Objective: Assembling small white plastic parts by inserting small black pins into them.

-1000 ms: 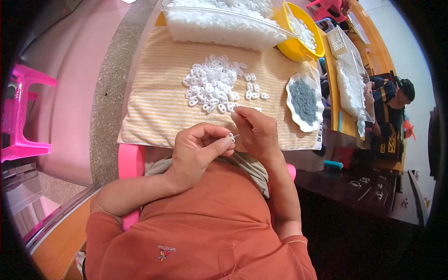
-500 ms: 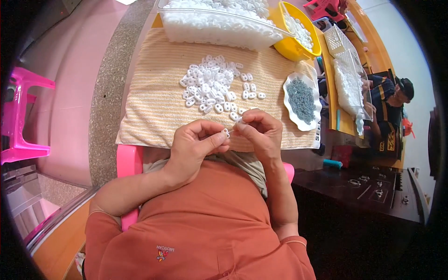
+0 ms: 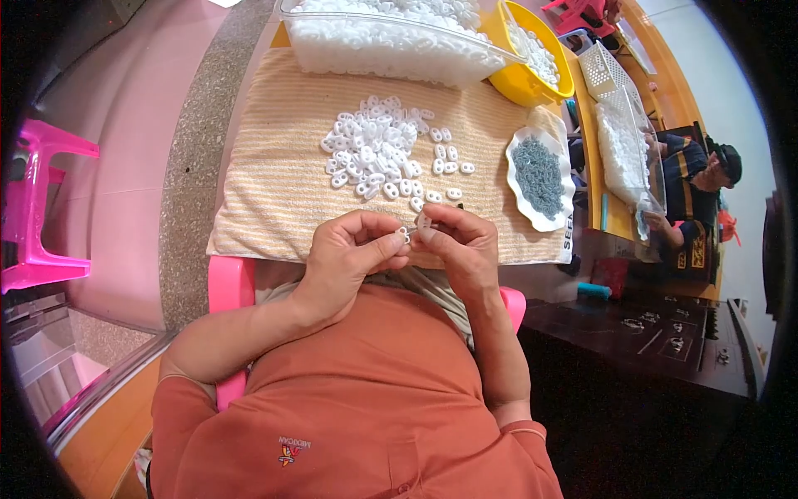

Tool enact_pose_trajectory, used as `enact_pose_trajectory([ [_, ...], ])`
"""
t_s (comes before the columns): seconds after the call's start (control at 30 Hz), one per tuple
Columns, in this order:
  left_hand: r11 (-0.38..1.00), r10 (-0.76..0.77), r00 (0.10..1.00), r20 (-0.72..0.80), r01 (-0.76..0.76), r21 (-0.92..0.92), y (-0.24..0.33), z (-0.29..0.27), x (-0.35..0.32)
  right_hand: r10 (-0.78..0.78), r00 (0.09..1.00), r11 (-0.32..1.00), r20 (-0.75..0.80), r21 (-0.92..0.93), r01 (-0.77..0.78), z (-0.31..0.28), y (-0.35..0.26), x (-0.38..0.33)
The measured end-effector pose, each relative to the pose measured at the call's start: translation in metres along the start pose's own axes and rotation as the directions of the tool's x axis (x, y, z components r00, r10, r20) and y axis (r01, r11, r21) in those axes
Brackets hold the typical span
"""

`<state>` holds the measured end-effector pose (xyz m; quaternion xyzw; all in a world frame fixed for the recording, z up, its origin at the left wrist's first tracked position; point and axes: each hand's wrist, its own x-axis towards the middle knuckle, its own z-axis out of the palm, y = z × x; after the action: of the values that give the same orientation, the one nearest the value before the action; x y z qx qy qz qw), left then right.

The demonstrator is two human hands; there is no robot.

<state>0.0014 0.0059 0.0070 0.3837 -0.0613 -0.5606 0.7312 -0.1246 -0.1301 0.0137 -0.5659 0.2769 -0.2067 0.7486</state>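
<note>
Close together at the towel's near edge, both of my hands are closed in a pinch. Between thumb and forefinger my left hand (image 3: 356,258) grips a small white looped piece (image 3: 404,234). My right hand (image 3: 459,248) pinches a white oval two-hole piece (image 3: 425,221), its tip almost touching the looped one. Whether the two pieces are joined is too small to tell. Beyond my hands a heap of white oval two-hole pieces (image 3: 374,145) lies on the striped towel (image 3: 274,166), with several loose ones to its right.
A scalloped white dish (image 3: 515,187) of small grey-blue parts stands at the right. Behind are a clear bin (image 3: 391,62) and a yellow bowl (image 3: 519,87), both holding white pieces. A person (image 3: 694,187) works at another table beside a clear bin (image 3: 622,154). A pink stool (image 3: 37,208) stands at left.
My right hand has shifted slightly left, bringing its white oval piece nearer the left fingertips. My left hand has barely moved. The other person's hand has moved slightly.
</note>
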Motion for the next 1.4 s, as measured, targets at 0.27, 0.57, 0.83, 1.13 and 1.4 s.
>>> enact_pose_trajectory([
  [0.27, 1.0, -0.01, 1.0, -0.002, 0.01, -0.002, -0.001, 0.0, 0.001, 0.063, 0.998, 0.998, 0.026, -0.003, -0.063, 0.002, 0.005, -0.002],
  [0.57, 1.0, 0.003, 1.0, 0.022, -0.002, -0.013, -0.002, -0.002, 0.002, 0.063, 0.997, 0.998, 0.037, -0.018, -0.063, 0.009, 0.004, -0.007],
  [0.83, 1.0, 0.01, 1.0, 0.021, -0.01, -0.025, -0.002, -0.002, 0.002, 0.03, 0.998, 0.998, 0.051, -0.063, -0.027, 0.01, 0.006, -0.008],
  [1.13, 1.0, 0.002, 1.0, 0.028, -0.001, -0.031, -0.004, -0.003, 0.003, 0.001, 0.99, 0.988, 0.138, -0.156, 0.02, 0.006, 0.001, -0.005],
  [1.4, 0.999, -0.017, 0.999, 0.038, 0.018, -0.05, -0.004, -0.001, 0.002, 0.087, 0.984, 0.99, 0.156, 0.093, -0.103, -0.001, 0.01, -0.004],
])
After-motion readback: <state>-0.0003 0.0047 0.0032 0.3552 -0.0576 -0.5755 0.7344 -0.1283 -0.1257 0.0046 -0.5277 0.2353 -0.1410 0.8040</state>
